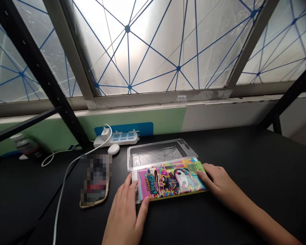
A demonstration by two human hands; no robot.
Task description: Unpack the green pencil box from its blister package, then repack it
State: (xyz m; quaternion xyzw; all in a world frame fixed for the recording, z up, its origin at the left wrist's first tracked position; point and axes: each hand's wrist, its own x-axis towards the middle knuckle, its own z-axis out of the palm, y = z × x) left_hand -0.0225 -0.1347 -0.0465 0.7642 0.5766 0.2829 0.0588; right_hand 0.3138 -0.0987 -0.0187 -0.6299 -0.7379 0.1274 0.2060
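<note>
A colourful cartoon-printed pencil case (172, 180) lies on the black table, its lime-green edge showing at the front and right. My left hand (126, 207) holds its left end, with the thumb at the front corner and the fingers along the left side. At the opposite end, my right hand (216, 180) grips the case, thumb resting on top and fingers around the right edge. Directly behind it sits a transparent plastic package shell (159, 151), open and partly covered by the case. The undersides of both hands are hidden.
On the left lies a phone (95, 180) with a blurred screen. A white cable (63, 190) runs from a power strip (123, 137) past the phone. A small white rounded case (113, 149) and a bottle (28, 146) stand near the wall. Black frame posts (63, 115) rise at the sides.
</note>
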